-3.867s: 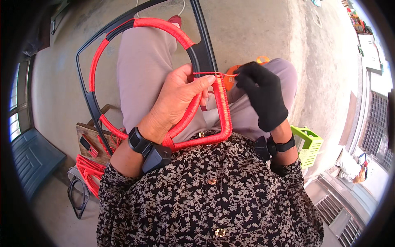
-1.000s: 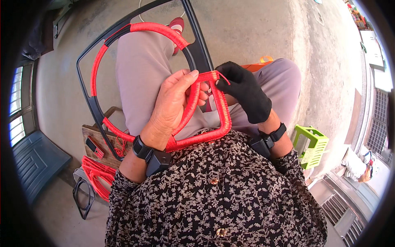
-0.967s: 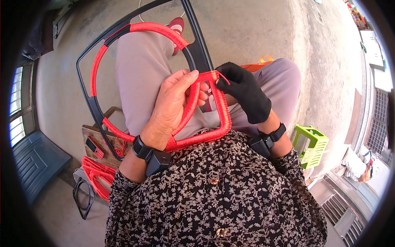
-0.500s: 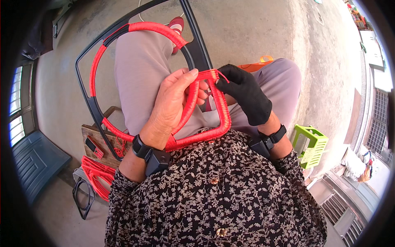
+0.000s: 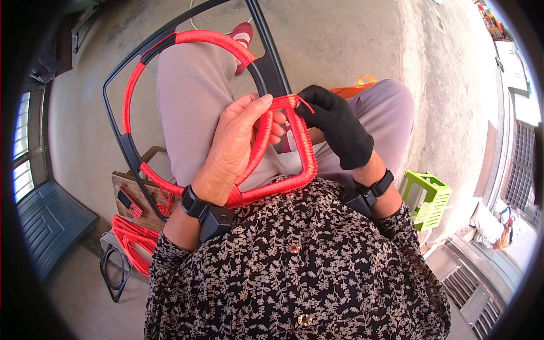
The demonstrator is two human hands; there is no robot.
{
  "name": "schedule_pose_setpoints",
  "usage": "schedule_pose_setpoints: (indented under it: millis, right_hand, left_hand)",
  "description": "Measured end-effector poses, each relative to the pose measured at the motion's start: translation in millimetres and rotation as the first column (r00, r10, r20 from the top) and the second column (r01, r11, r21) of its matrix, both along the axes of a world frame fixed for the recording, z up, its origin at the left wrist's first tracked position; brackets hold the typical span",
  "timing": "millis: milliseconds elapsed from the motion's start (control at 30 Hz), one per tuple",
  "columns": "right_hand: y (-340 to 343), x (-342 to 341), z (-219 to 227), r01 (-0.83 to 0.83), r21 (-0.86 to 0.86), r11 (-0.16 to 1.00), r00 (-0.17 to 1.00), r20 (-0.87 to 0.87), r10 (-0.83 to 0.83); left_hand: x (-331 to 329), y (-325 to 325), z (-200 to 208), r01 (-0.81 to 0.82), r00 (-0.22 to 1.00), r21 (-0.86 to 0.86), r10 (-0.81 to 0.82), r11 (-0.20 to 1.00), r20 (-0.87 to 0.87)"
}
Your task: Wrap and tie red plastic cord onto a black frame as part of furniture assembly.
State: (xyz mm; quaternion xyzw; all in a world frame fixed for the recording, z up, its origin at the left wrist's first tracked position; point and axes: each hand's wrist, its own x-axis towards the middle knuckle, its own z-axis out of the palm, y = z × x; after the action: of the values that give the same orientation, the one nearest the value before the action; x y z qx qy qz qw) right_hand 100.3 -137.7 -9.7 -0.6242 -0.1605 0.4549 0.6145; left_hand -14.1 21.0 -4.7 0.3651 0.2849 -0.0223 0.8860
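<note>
Across my lap lies a black frame with a ring inside it, partly wrapped in red cord. My bare left hand is closed on the wrapped part of the frame, thumb on top near the upper crossbar. My right hand, in a black glove, pinches at the corner where the wrapping ends. A short loose end of red cord sticks out there beside the gloved fingers. Exactly what the right fingertips grip is partly hidden.
On my left, a wooden stool carries a red phone; hanks of red cord lie beside it. A small black frame stands on the floor. A green plastic stool is on my right, an orange object beyond my knee.
The frame and my gloved right hand have shifted very slightly, a little up and to the left. My left hand keeps its hold.
</note>
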Motion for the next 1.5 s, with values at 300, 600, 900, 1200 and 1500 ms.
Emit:
schedule_pose_setpoints:
  millis: [300, 600, 900, 1200, 1500]
  right_hand:
    - [-1.2, -0.5, 14.4, -0.011, -0.025, 1.000, 0.982, -0.189, 0.006]
    - [1.5, -1.6, 4.2, 0.088, -0.025, 0.996, 0.978, -0.186, -0.091]
    - [0.2, -1.8, 7.5, 0.051, -0.016, 0.999, 0.979, -0.198, -0.053]
    - [2.4, -2.2, 1.7, 0.090, -0.025, 0.996, 0.974, -0.205, -0.094]
    - [1.2, -2.4, -7.3, 0.016, -0.121, 0.993, 0.996, -0.089, -0.027]
  left_hand:
    - [2.8, -2.0, 3.4, -0.026, 1.000, 0.010, 0.026, 1.000, -0.013]
    - [2.2, -1.5, 4.1, -0.028, 1.000, 0.002, 0.028, 1.000, -0.014]
    - [1.0, 0.5, 1.4, -0.012, 1.000, -0.002, 0.012, 1.000, -0.012]
    - [2.1, -0.5, 0.9, -0.021, 1.000, 0.014, 0.021, 1.000, -0.014]
    - [2.4, -0.2, 1.1, -0.046, 0.999, 0.008, 0.046, 0.999, -0.003]
